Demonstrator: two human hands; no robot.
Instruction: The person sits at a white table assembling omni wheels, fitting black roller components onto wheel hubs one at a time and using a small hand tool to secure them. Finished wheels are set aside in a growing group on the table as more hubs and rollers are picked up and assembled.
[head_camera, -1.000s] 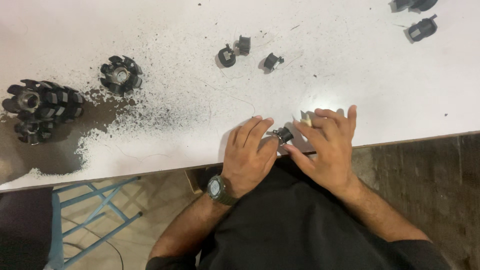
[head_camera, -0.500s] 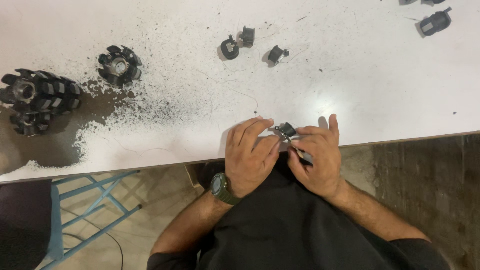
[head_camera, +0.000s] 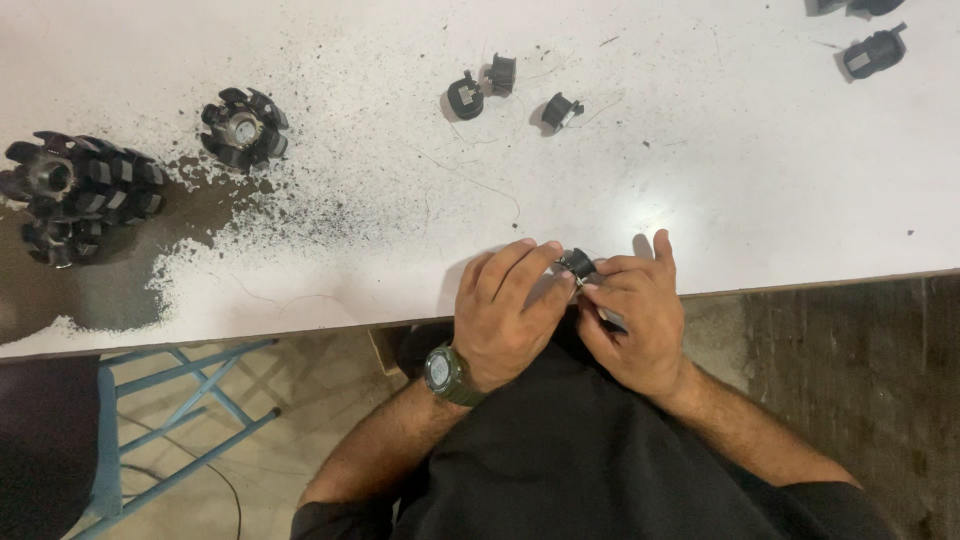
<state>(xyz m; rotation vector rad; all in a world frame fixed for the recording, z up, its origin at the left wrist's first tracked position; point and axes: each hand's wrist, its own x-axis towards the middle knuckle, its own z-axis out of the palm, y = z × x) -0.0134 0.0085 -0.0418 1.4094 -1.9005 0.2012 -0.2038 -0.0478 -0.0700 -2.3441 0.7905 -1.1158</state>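
Note:
Both my hands meet at the near edge of a white table (head_camera: 700, 180). My left hand (head_camera: 510, 310), with a dark wristwatch (head_camera: 441, 370) on its wrist, curls its fingers around a small black plastic part (head_camera: 577, 264). My right hand (head_camera: 635, 320) pinches the same part from the right and also holds a thin dark tool (head_camera: 608, 316) that points down and right. Most of the part is hidden by my fingers.
Three small black parts (head_camera: 500, 85) lie at the table's far middle, more (head_camera: 872, 50) at the far right. Black slotted wheel-like cores (head_camera: 243, 125) and a stack of them (head_camera: 75, 190) stand at the left amid dark dust. A blue metal frame (head_camera: 170, 400) stands below.
My right hand's fingers have curled in from a flat spread onto the small part. Both hands have drawn slightly closer together at the table edge.

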